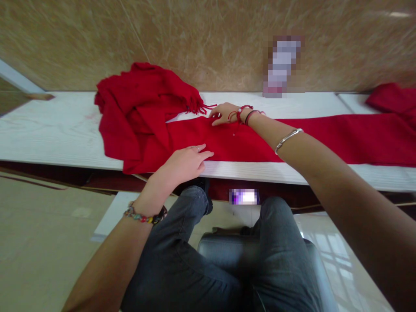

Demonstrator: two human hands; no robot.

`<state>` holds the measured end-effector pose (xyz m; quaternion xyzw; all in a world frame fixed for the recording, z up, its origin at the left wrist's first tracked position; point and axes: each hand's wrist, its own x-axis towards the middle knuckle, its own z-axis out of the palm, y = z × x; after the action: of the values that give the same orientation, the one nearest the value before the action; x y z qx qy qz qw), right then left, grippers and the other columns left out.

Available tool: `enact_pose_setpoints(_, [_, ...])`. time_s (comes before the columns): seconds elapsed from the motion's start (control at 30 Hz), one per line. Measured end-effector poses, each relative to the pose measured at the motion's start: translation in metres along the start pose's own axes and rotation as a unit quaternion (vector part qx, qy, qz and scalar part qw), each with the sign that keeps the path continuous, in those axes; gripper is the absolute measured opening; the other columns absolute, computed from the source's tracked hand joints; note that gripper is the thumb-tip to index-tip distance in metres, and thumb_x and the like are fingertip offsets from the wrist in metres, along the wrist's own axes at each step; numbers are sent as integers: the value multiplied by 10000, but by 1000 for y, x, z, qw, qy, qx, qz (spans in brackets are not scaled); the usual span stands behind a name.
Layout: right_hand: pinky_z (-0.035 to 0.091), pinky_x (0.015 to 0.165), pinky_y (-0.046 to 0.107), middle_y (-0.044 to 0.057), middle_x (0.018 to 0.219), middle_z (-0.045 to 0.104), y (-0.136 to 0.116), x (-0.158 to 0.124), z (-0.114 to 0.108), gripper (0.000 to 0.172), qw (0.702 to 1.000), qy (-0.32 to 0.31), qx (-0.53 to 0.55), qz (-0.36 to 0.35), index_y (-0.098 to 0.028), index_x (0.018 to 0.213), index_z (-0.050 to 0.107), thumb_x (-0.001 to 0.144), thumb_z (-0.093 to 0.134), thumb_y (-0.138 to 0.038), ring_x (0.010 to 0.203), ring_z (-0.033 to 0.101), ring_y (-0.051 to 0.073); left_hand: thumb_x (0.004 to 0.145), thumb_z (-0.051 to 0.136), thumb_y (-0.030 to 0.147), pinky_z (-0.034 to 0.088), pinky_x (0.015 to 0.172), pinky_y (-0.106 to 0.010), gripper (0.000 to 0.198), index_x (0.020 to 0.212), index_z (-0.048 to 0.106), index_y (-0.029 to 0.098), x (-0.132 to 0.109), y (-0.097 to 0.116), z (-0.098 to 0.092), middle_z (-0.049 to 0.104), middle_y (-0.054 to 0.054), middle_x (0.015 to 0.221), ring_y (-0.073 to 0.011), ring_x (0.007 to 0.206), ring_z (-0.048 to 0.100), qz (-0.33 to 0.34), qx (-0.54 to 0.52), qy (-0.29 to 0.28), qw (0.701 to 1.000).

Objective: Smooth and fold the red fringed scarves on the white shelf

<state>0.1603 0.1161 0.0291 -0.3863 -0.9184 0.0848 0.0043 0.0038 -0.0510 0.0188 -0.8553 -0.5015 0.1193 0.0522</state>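
White tabletop point(58, 130), red scarf point(232, 147) under left hand point(186, 164).

Head-worn view, close above lap point(188, 277), facing forward and down across white tabletop point(55, 130) toward wall point(208, 43).

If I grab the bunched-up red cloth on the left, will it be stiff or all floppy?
Probably floppy: the red cloth slumps in loose, soft folds. Its fringe would likely dangle, since the thin strands splay out separately. If you push it, it may crumple rather than roll, because it lies in a slack heap on the white tabletop.
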Motion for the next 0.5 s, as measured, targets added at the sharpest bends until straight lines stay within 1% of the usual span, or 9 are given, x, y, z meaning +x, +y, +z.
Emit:
enact_pose_setpoints(0.07, [412,880,264,83,1136,682,-2,2,3,333,999,17,-23,24,-124,1161,661,893,514,-256,1024,600,173,907,380,195,457,985,-356,462,1355,490,217,0,1,-1,473,-95,1428,-221,1272,491,-1,1,-2,1000])
enact_pose_setpoints(0.13, [416,864,257,88,1116,687,-4,4,4,343,997,53,-13,54,-99,1132,676,910,448,-228,1012,606,177,902,388,191,460,980,-352,461,1349,497,214,0,1,-2,482,-96,1420,-222,1268,495,-2,1,-5,1000])
enact_pose_setpoints(0.2, [423,832,245,100,1118,684,-6,5,2,362,994,67,9,85,-74,1142,668,907,429,-211,1000,607,181,900,393,192,465,973,-346,460,1347,498,222,0,2,-3,489,-91,1415,-220,1263,499,-2,3,-4,1000])
enact_pose_setpoints(0.27, [428,799,235,114,1124,679,-6,5,-1,378,993,48,23,103,-61,1158,657,914,429,-240,992,606,183,903,391,196,471,965,-345,457,1346,497,229,0,2,-3,489,-86,1415,-220,1255,508,-4,7,-2,1000])
enact_pose_setpoints(0.3, [430,786,233,118,1125,677,-6,5,-2,396,994,31,27,101,-61,1166,652,925,427,-281,986,607,183,904,388,196,471,964,-346,456,1345,498,229,0,2,-3,489,-87,1415,-221,1252,511,-3,9,-1,1000])
enact_pose_setpoints(0.37, [434,769,237,125,1117,676,-4,6,-3,445,996,-7,28,81,-62,1161,652,944,404,-361,972,610,185,904,385,191,471,965,-349,456,1344,500,220,0,2,-3,489,-94,1414,-223,1251,511,0,12,1,1000])
enact_pose_setpoints(0.4, [437,765,244,129,1106,679,-4,6,-3,454,997,-23,22,71,-61,1149,657,947,398,-374,964,613,188,902,384,187,471,965,-351,456,1342,502,214,0,2,-3,489,-99,1413,-224,1252,510,2,13,2,1000])
enact_pose_setpoints(0.47, [444,773,263,133,1085,687,-3,8,-1,406,997,-41,3,64,-58,1131,666,934,433,-326,961,618,198,902,381,185,471,965,-357,456,1339,507,208,0,1,-2,495,-103,1407,-229,1250,512,4,13,2,1000])
enact_pose_setpoints(0.5, [449,782,276,135,1085,688,-3,9,0,372,996,-41,-8,73,-56,1134,664,914,467,-281,967,619,206,902,380,186,471,964,-358,456,1339,507,210,0,1,-2,500,-100,1402,-230,1248,514,3,13,1,1000])
